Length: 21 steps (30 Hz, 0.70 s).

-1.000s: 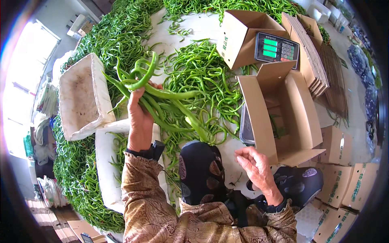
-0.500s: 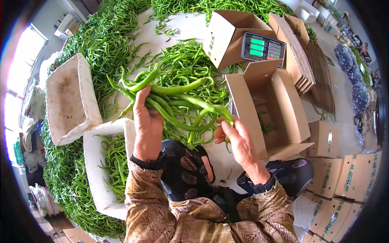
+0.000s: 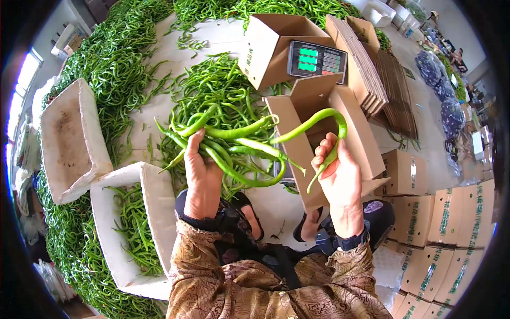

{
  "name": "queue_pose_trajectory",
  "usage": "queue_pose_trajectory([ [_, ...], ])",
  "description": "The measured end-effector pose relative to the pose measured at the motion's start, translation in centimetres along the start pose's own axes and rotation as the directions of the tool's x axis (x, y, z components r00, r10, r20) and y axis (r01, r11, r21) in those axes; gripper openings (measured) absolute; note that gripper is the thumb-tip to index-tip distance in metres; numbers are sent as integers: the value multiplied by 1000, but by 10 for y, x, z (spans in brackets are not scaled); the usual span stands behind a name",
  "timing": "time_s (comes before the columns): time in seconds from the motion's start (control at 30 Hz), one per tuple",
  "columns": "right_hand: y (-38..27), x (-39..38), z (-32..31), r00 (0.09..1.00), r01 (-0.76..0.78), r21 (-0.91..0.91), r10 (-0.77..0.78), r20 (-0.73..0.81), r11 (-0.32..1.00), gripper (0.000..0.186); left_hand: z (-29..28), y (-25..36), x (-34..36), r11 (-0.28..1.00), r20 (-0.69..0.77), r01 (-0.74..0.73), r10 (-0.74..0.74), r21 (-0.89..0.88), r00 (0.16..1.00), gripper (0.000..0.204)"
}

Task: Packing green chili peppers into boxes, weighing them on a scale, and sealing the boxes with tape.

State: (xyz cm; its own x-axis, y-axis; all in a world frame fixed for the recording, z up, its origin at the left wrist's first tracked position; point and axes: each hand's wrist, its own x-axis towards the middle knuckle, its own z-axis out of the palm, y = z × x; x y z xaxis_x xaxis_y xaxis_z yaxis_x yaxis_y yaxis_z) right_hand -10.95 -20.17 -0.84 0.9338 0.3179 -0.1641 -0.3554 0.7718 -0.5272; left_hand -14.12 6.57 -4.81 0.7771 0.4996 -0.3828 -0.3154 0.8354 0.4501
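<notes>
My left hand (image 3: 203,173) is closed round a loose bunch of long green chili peppers (image 3: 241,129), their curved tips fanning out to the right. In my right hand (image 3: 340,170) is a single curled chili pepper (image 3: 324,116), gripped near one end, its other end arching over toward the bunch. Behind that hand stands an open cardboard box (image 3: 366,135); most of its inside is hidden from here. A pile of peppers (image 3: 212,85) lies on the floor beyond the bunch.
To the left, one white foam box (image 3: 101,133) sits tilted, and another foam box (image 3: 98,212) holds peppers. A scale display (image 3: 317,59) rests against a cardboard box (image 3: 260,58). Flattened cartons (image 3: 356,64) lean beside it. Closed cartons (image 3: 446,218) are stacked at the right.
My right hand has drawn one pepper away from the bunch, moving right and up, over the open box. The left hand still holds the rest. The whole view has shifted slightly.
</notes>
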Motion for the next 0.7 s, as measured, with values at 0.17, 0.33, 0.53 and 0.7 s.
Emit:
queue_pose_trajectory([
  [0.17, -30, -8, -11, 999, -45, 231, 50, -16, 972, 32, -18, -8, -3, 1000, -21, 12, -13, -12, 1000, 22],
  [0.33, -35, -14, -22, 1000, -30, 197, 29, 7, 980, 32, -21, -8, -5, 999, 86, 39, -38, -5, 996, 27],
  [0.53, -34, -16, -38, 1000, -25, 205, 23, 14, 978, 32, -10, -13, -20, 997, 74, 72, -74, 39, 994, 23],
  [0.7, -51, -7, -68, 1000, 22, 126, -21, -8, 992, 36, -2, -15, -29, 989, 251, 147, -141, -5, 957, 30],
])
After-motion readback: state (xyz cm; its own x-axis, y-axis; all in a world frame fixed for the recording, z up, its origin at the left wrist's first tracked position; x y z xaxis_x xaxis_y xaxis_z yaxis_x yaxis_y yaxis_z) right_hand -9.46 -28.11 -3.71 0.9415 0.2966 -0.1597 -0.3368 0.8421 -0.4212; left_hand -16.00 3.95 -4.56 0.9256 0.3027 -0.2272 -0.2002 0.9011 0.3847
